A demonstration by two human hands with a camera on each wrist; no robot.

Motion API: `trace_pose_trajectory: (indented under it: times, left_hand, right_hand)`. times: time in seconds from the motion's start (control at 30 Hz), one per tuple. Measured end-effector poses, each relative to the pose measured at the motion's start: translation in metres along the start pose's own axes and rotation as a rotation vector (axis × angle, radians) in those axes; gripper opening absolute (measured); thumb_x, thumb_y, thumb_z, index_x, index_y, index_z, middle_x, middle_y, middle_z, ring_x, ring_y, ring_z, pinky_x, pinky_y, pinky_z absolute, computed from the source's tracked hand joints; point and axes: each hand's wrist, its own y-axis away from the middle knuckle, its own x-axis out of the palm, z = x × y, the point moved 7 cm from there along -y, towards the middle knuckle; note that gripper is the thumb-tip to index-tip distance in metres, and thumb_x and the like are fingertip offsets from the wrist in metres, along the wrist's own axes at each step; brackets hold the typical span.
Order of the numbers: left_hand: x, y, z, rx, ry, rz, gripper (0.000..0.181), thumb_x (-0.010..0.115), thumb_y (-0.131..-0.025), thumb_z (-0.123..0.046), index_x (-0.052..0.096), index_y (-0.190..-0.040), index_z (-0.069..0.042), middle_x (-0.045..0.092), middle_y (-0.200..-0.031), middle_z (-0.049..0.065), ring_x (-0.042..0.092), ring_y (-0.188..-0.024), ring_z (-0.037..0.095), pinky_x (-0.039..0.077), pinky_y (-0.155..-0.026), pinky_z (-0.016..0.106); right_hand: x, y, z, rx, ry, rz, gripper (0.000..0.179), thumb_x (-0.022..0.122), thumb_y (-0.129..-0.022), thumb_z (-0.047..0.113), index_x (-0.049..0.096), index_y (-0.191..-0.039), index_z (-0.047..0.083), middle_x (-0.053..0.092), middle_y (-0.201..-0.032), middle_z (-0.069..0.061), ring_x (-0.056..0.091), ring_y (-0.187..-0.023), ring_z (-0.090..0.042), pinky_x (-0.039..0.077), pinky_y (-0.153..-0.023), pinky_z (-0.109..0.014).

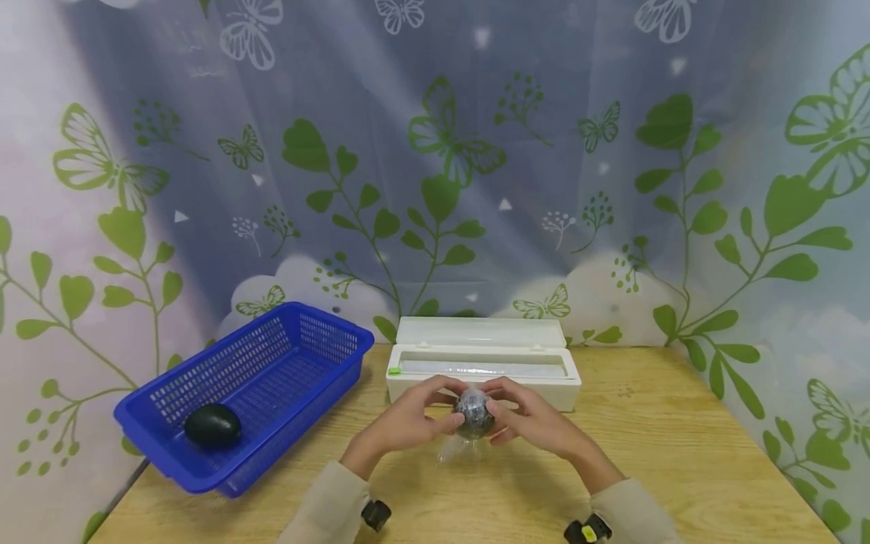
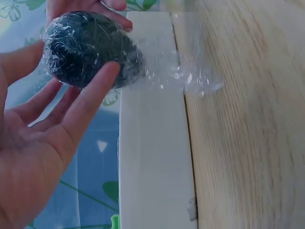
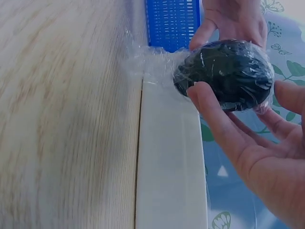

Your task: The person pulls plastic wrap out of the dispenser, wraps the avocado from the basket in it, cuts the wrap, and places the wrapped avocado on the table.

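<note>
A dark avocado (image 1: 474, 415), wrapped in clear cling film (image 2: 198, 76), is held up in front of the white box between both hands. My left hand (image 1: 418, 415) grips its left side, thumb and fingers curved round it. From the right, my right hand (image 1: 537, 423) grips it in the same way. A loose tail of film hangs below the fruit toward the table in the head view; both wrist views show this crinkled end sticking out. Film lies tight and wrinkled over the dark skin (image 3: 228, 76).
Behind the hands stands a white cling film box (image 1: 564, 393), lid raised, with a film roll (image 1: 496, 369) inside and a green slider (image 1: 394, 371) at its left end. On the left, a blue basket (image 1: 306, 419) holds another dark avocado (image 1: 213, 426). A patterned curtain (image 1: 544, 166) hangs behind the wooden table (image 1: 680, 438).
</note>
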Motion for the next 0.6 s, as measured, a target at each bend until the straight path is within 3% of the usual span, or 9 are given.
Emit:
trace_pose_trajectory:
  times: [0.1, 0.2, 0.3, 0.4, 0.6]
  left_hand:
    - [-0.002, -0.001, 0.0, 0.009, 0.023, -0.036, 0.026, 0.053, -0.097, -0.027, 0.056, -0.123, -0.021, 0.055, -0.126, 0.003, 0.059, -0.114, 0.026, 0.06, -0.073, 0.039]
    - [-0.004, -0.002, 0.0, 0.015, 0.008, -0.086, 0.02, 0.051, -0.099, -0.028, 0.061, -0.113, -0.019, 0.057, -0.117, 0.005, 0.06, -0.108, 0.024, 0.06, -0.071, 0.038]
    - [-0.006, -0.002, -0.001, 0.022, -0.033, -0.138, 0.011, 0.057, -0.096, -0.023, 0.066, -0.101, -0.018, 0.059, -0.108, 0.003, 0.06, -0.105, 0.021, 0.059, -0.078, 0.037]
    - [-0.006, -0.002, 0.0, 0.024, -0.078, -0.177, 0.004, 0.064, -0.091, -0.018, 0.068, -0.093, -0.019, 0.061, -0.104, 0.001, 0.06, -0.105, 0.019, 0.053, -0.09, 0.045]
    - [-0.005, -0.001, 0.009, -0.043, -0.105, -0.193, 0.012, 0.072, -0.085, -0.02, 0.069, -0.096, -0.017, 0.065, -0.103, 0.0, 0.062, -0.105, 0.025, 0.047, -0.096, 0.053]
  right_hand:
    - [0.0, -0.001, 0.0, -0.002, 0.009, -0.014, 0.036, 0.04, -0.103, 0.023, 0.042, -0.135, 0.007, 0.045, -0.133, -0.02, 0.064, -0.102, -0.035, 0.054, -0.08, -0.058]
    - [0.002, -0.003, -0.002, 0.017, 0.014, -0.034, 0.031, 0.044, -0.102, 0.025, 0.047, -0.127, 0.006, 0.047, -0.127, -0.018, 0.063, -0.104, -0.027, 0.053, -0.081, -0.058]
    - [0.002, -0.004, -0.005, 0.034, 0.048, -0.07, 0.03, 0.05, -0.1, 0.026, 0.049, -0.119, 0.003, 0.048, -0.122, -0.019, 0.064, -0.103, -0.024, 0.054, -0.08, -0.055]
    - [0.002, -0.003, -0.006, 0.046, 0.086, -0.099, 0.029, 0.054, -0.098, 0.024, 0.049, -0.114, 0.001, 0.048, -0.12, -0.02, 0.065, -0.098, -0.025, 0.055, -0.078, -0.051]
    - [0.002, -0.002, -0.012, 0.097, 0.085, -0.145, 0.041, 0.065, -0.091, 0.021, 0.047, -0.119, -0.002, 0.046, -0.126, -0.024, 0.064, -0.101, -0.028, 0.056, -0.08, -0.045]
